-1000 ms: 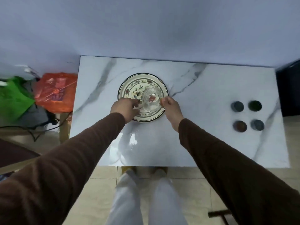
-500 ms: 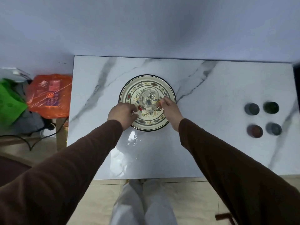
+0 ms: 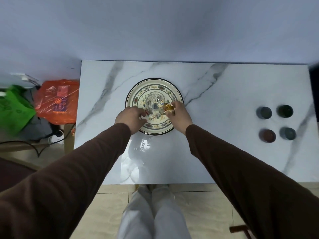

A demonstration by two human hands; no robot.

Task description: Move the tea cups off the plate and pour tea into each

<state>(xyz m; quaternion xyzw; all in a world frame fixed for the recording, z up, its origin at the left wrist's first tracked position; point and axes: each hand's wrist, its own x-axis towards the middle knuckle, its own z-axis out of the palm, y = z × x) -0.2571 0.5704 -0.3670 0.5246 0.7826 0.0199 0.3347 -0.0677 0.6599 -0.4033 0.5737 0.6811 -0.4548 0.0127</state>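
A clear glass pitcher point(image 3: 154, 104) with an amber handle stands in the middle of a round floral plate point(image 3: 153, 88) on the marble table. My right hand point(image 3: 180, 115) pinches the amber handle on the pitcher's right side. My left hand point(image 3: 131, 118) touches the pitcher's left side with curled fingers, over the plate's near left rim. Several small dark tea cups sit on the table at the far right, off the plate: a grey one point(image 3: 264, 112), a dark green one point(image 3: 285, 111), a reddish brown one point(image 3: 267, 135) and a blue-grey one point(image 3: 288, 133).
The white marble table point(image 3: 224, 152) stands against a pale wall. Left of it on the floor lie an orange plastic bag point(image 3: 57, 100), a green bag point(image 3: 13, 107) and a black cable point(image 3: 31, 145). My legs in light trousers stand at the near edge.
The view shifted, so table and cups sit slightly differently in frame. My hands stayed on the pitcher; the right hand now shows the amber handle between its fingers.
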